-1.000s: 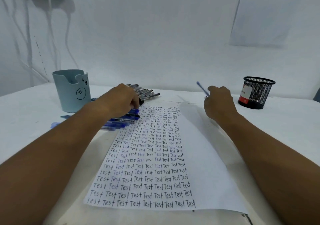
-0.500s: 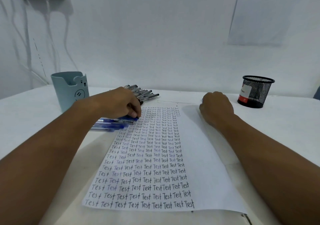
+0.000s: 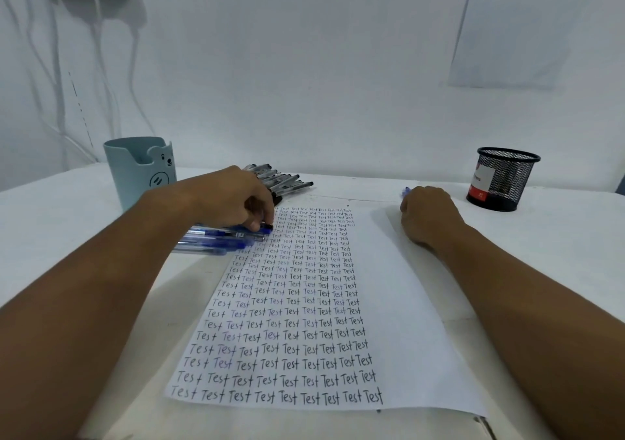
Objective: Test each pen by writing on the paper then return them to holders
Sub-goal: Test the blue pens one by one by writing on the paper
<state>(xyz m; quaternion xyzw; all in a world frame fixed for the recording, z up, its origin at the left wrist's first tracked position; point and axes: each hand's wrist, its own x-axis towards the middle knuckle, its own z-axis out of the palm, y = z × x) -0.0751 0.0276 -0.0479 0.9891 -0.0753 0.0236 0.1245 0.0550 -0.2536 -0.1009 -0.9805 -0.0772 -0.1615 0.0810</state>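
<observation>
A white sheet of paper [image 3: 399,304] covered with rows of the word "Test" lies in the middle of the table. My left hand [image 3: 233,199] rests on a pile of blue pens [image 3: 216,241] at the paper's left edge, its fingertips curled round a pen there. Behind it lies a fan of black pens [image 3: 284,180]. My right hand [image 3: 427,216] is fisted at the paper's top right corner around a blue pen [image 3: 406,191], of which only the end pokes out.
A pale blue bear-faced holder [image 3: 135,172] stands at the back left. A black mesh holder [image 3: 504,177] stands at the back right. A wall with hanging cables and a taped sheet closes off the rear.
My right hand has lowered the blue pen from pointing upward to lying almost hidden in the fist. My left hand has shifted slightly over the blue pens.
</observation>
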